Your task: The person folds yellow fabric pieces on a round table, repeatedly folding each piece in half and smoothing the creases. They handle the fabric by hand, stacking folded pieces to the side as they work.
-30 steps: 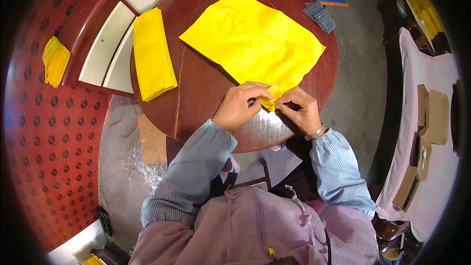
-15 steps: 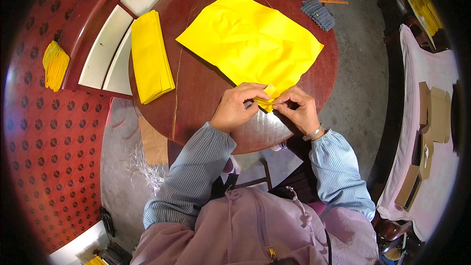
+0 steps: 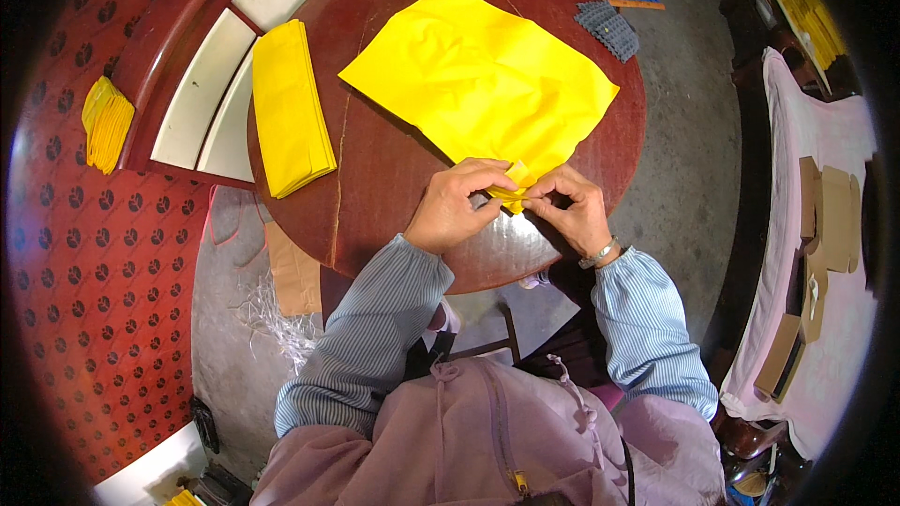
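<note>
- Plainly, we count two hands and one big yellow cloth [image 3: 478, 75], spread on one round table [image 3: 394, 197].
- Our left hand [image 3: 453, 206] is clamped on the cloth's gathered near end; our right hand [image 3: 577, 211] pinches that same end just beside it.
- One stack [image 3: 292, 108] of folded yellow pieces lies at the left rim; we cannot count its layers.
- One grey mat [image 3: 607, 30] sits at the far right rim.
- Between stack and cloth we see a strip of open table; the near rim curves just below our hands, and the cloth's right corner comes near the edge.
- The cloth looks thin and softly wrinkled, the table glossy and dark red, the mat bumpy, our two sleeves [image 3: 375, 328] finely striped.
</note>
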`<control>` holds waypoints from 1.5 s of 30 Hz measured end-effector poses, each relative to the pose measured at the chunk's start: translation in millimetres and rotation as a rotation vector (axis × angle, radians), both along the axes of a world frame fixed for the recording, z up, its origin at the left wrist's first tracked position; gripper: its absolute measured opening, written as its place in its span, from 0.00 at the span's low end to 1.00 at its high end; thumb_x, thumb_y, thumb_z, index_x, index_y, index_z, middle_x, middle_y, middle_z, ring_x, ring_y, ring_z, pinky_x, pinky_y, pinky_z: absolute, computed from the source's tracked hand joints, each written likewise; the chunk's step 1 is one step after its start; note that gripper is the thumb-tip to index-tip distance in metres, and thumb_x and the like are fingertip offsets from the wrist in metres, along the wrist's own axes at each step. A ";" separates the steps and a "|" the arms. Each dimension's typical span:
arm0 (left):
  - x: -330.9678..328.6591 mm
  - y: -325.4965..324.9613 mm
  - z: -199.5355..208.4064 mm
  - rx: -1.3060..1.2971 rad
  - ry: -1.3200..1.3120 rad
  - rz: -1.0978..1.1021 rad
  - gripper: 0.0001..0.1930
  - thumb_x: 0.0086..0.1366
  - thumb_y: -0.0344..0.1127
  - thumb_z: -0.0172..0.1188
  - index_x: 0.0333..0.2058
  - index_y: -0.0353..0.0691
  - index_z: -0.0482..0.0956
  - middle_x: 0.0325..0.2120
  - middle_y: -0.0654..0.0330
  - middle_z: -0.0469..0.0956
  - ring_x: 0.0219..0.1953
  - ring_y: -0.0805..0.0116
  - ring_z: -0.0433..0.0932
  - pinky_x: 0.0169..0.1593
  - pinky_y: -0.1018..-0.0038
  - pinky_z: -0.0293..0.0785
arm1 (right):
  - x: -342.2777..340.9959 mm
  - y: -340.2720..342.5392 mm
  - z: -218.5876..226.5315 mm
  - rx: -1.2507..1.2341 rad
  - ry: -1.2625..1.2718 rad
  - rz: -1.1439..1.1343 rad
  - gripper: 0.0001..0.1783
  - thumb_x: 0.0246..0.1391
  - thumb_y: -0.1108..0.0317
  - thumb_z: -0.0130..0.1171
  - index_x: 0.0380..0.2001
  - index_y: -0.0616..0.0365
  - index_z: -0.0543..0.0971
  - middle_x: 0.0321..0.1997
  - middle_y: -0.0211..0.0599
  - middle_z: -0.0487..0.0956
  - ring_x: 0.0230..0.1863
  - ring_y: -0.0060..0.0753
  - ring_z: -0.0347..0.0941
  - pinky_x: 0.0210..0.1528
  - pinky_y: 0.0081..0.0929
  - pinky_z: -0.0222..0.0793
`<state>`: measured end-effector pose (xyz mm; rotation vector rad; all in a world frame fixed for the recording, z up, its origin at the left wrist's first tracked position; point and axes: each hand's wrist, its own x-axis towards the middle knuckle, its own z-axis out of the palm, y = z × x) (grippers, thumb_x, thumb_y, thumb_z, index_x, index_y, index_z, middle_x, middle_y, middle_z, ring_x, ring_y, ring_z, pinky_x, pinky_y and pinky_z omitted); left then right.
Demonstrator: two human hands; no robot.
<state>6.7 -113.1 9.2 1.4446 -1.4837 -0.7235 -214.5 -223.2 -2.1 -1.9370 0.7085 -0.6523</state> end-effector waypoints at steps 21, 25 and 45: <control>-2.9 -1.3 -6.1 -0.026 -0.007 0.035 0.17 0.57 0.20 0.71 0.46 0.40 0.90 0.53 0.48 0.87 0.56 0.55 0.87 0.58 0.67 0.84 | -0.3 -3.3 -0.9 0.123 -0.011 -0.019 0.09 0.56 0.72 0.79 0.38 0.59 0.88 0.36 0.26 0.81 0.33 0.16 0.75 0.37 0.19 0.71; -5.6 -1.8 -9.9 -0.077 -0.037 0.067 0.16 0.58 0.21 0.73 0.45 0.39 0.90 0.51 0.49 0.88 0.55 0.56 0.87 0.57 0.68 0.84 | 0.8 -3.5 -2.7 0.143 -0.007 -0.028 0.08 0.57 0.71 0.79 0.37 0.60 0.88 0.36 0.26 0.81 0.33 0.16 0.74 0.37 0.19 0.71; -15.0 -2.6 -6.0 -0.068 0.037 0.175 0.04 0.68 0.21 0.63 0.39 0.35 0.80 0.46 0.47 0.87 0.50 0.49 0.87 0.53 0.65 0.82 | -2.1 1.8 3.1 -0.054 0.032 -0.020 0.08 0.55 0.73 0.78 0.38 0.61 0.88 0.35 0.34 0.84 0.31 0.26 0.79 0.36 0.26 0.76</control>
